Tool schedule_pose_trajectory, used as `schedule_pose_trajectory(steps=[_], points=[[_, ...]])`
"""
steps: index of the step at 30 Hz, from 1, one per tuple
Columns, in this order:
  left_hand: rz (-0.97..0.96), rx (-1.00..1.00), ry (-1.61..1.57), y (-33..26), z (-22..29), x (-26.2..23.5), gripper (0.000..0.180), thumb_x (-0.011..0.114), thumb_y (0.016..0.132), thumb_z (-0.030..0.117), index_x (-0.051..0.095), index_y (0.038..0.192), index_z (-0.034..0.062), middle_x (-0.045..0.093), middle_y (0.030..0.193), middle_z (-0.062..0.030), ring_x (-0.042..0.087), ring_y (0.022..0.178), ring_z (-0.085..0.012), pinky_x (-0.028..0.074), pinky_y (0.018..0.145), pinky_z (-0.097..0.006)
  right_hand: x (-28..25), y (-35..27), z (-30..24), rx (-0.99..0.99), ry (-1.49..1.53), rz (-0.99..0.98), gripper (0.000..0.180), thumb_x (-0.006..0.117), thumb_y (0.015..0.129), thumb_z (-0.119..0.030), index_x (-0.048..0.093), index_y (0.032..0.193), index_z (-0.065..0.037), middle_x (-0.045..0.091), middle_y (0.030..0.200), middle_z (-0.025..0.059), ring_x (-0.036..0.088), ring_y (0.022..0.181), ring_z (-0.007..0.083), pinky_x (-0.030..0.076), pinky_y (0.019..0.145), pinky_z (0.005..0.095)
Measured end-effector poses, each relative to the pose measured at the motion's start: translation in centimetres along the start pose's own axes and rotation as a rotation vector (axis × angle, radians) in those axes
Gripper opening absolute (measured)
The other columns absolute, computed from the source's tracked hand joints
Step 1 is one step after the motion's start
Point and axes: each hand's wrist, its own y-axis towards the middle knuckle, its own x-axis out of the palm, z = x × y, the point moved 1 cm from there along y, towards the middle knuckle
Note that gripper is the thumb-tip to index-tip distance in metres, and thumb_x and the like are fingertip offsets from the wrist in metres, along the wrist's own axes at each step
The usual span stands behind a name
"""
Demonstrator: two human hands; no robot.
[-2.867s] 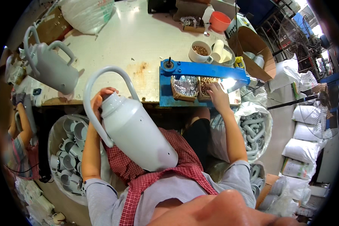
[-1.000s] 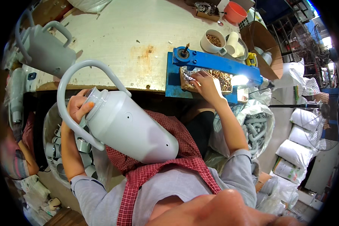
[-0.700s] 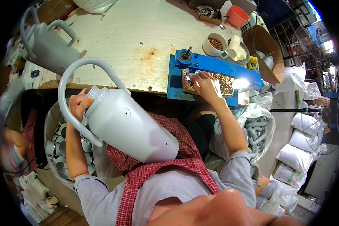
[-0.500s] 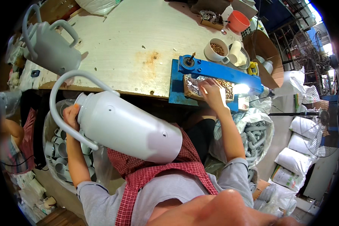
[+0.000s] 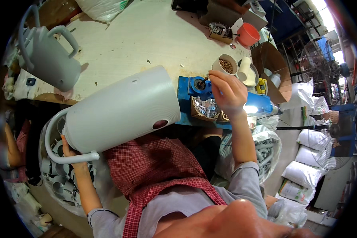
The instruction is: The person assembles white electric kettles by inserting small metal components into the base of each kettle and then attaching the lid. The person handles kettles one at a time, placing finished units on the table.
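Observation:
My left hand [image 5: 73, 158] grips the neck end of a large light-grey plastic jug [image 5: 123, 109], held on its side over my lap with its base pointing toward the table; its curved handle [image 5: 63, 154] loops beneath. My right hand [image 5: 226, 93] is raised over the blue fixture [image 5: 194, 85] at the table edge, fingers pinched on a small part right beside the fixture's round socket. A box of small metal parts [image 5: 204, 108] sits just below that hand.
A second grey jug [image 5: 47, 57] lies at the table's far left. A cup of brown pieces [image 5: 226, 65], an orange bowl [image 5: 248, 35] and a cardboard box [image 5: 271, 63] stand to the right. Bins of grey fittings [image 5: 57, 182] and white sacks [image 5: 309, 154] flank me.
The jug has swung from upright-tilted on my lap to lying sideways with its base toward the table. My right hand has lifted from the parts box to the fixture's socket.

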Motion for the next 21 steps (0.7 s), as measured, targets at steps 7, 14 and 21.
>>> schedule_pose_trajectory(steps=[7, 14, 21], points=[[0.008, 0.004, -0.06, 0.6, -1.4, 1.3, 0.046, 0.047, 0.1, 0.041, 0.059, 0.12, 0.0016, 0.064, 0.117, -0.0104, 0.061, 0.107, -0.019, 0.048, 0.094, -0.033, 0.2, -0.1, 0.5, -0.016, -0.006, -0.004, 0.023, 0.07, 0.069, 0.005, 0.067, 0.09, -0.002, 0.07, 0.093, 0.0094, 0.069, 0.076, 0.0252, 0.056, 0.065, 0.0306], [-0.038, 0.148, 0.083, 2.3, -1.9, 4.2, 0.049, 0.044, 0.101, 0.042, 0.061, 0.115, -0.0026, 0.067, 0.106, -0.0134, 0.066, 0.093, -0.0195, 0.055, 0.078, -0.032, -2.8, -2.8, -3.0, 0.515, 0.368, -0.026, 0.022, 0.067, 0.079, 0.003, 0.068, 0.101, 0.004, 0.07, 0.09, 0.0137, 0.069, 0.081, 0.0247, 0.053, 0.073, 0.0288], [-0.187, 0.262, 0.126, 1.5, -7.2, 16.2, 0.034, 0.057, 0.097, 0.031, 0.055, 0.073, 0.0071, 0.057, 0.073, 0.0007, 0.052, 0.066, -0.0083, 0.044, 0.06, -0.027, -5.5, -11.6, -2.4, 1.204, 0.533, 0.256, 0.025, 0.062, 0.091, -0.004, 0.06, 0.114, 0.006, 0.065, 0.103, 0.0065, 0.06, 0.096, 0.013, 0.047, 0.086, 0.0252]])
